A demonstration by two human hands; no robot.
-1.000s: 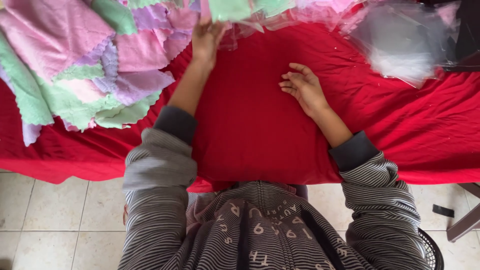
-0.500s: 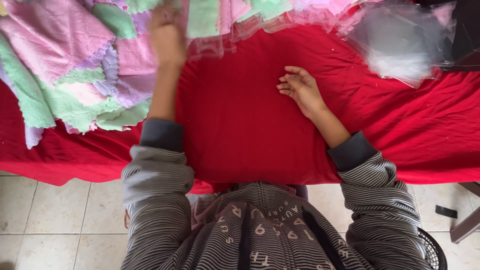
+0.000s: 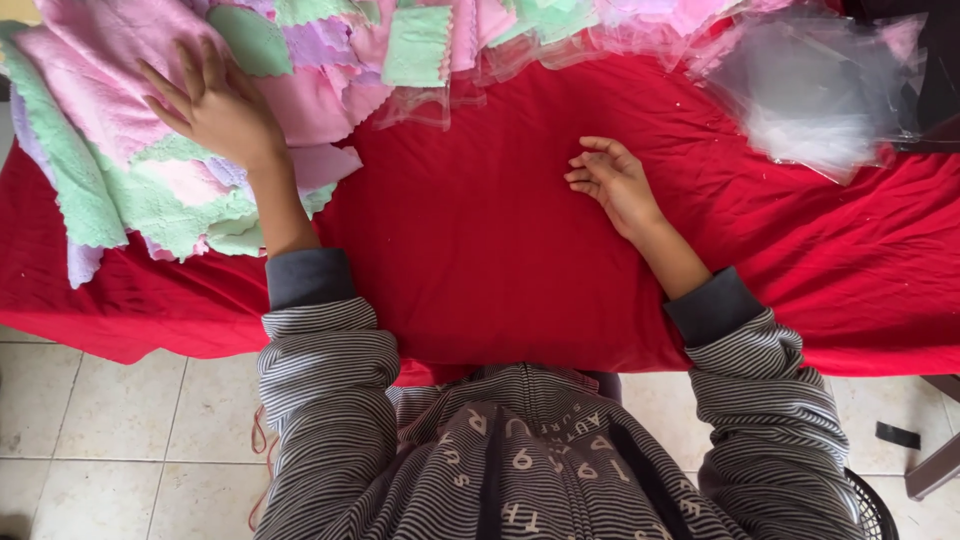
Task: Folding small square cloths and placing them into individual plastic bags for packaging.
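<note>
Head view shows the left hand [image 3: 215, 105] spread flat, gripping nothing, on the pile of pastel cloths [image 3: 150, 190], apparently picking one. Right of the pile, the right hand [image 3: 612, 180] rests loosely curled, empty, on the red table [image 3: 480, 250]. Pinching a single cloth's edge looks necessary.

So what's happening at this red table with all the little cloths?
A person in a striped top leans over a table covered in red cloth. Their left hand lies flat on a heap of small pink, green and lilac cloths. Their right hand rests open and empty on the red cloth. Clear plastic bags lie at the far right.
</note>
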